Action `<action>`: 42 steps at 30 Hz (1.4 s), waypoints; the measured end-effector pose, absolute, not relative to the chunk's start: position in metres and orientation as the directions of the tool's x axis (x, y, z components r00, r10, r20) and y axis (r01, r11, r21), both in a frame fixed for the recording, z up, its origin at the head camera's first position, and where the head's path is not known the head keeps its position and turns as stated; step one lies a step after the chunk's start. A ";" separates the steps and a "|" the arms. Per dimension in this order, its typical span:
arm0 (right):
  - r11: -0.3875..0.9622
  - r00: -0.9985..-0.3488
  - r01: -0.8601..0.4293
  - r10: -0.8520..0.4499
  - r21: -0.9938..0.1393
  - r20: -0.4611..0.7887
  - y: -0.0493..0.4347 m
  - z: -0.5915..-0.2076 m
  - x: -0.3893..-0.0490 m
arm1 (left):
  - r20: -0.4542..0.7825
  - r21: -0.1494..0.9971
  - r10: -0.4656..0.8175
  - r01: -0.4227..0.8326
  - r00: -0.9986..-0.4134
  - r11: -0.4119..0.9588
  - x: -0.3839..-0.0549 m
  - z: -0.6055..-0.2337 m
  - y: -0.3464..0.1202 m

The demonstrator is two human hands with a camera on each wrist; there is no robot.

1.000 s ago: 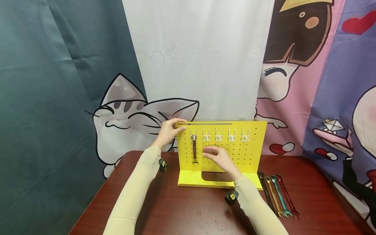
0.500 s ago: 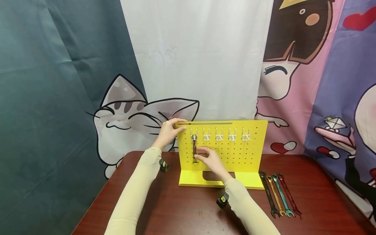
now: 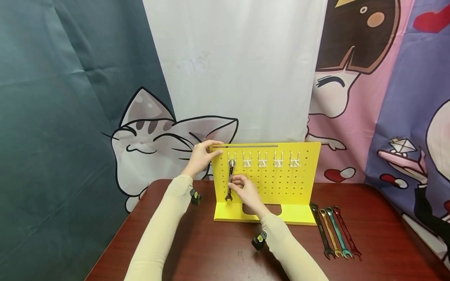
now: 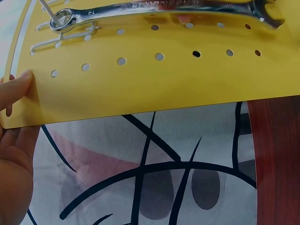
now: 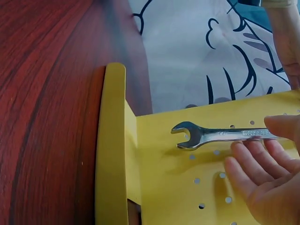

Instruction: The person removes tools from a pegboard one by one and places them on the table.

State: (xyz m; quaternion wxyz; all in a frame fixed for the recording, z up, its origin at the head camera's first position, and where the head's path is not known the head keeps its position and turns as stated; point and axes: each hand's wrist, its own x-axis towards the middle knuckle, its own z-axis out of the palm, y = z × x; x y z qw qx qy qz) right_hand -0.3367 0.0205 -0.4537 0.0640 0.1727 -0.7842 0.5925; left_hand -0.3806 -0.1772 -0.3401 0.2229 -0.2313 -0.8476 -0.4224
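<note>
A silver combination wrench (image 3: 231, 170) hangs by its ring end on the leftmost hook of a yellow pegboard (image 3: 305, 175). My right hand (image 3: 247, 192) pinches its shank between thumb and fingers. In the right wrist view the wrench's open jaw end (image 5: 190, 136) points toward the board's base and stands off the panel, casting a shadow. My left hand (image 3: 202, 157) grips the board's top left corner, thumb on the front face and fingers behind. The left wrist view has the ring end (image 4: 63, 20) around a white hook prong.
Several more white wire hooks (image 3: 262, 159) run in a row to the right. Beside the board's right end, black (image 3: 322, 231), gold (image 3: 330, 233), teal (image 3: 339, 232) and red (image 3: 347, 233) wrenches lie side by side on the reddish-brown table (image 3: 211, 249). A printed curtain (image 3: 239, 78) hangs behind.
My right hand has moved left onto the wrench and taken hold of its shank. The wrench's lower end has swung slightly left and outward. My left hand stays at the board's corner.
</note>
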 end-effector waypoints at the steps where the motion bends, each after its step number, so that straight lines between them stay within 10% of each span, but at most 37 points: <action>1: 0.231 -0.933 -0.344 -0.194 -0.910 0.303 0.020 -0.453 -0.337 | 0.575 0.610 0.203 0.581 -0.793 0.539 -0.381 -0.339 -0.177; 42: 0.044 -0.934 -0.325 -0.172 -0.945 0.313 0.029 -0.451 -0.327 | 0.551 0.633 0.188 0.554 -0.813 0.541 -0.380 -0.340 -0.175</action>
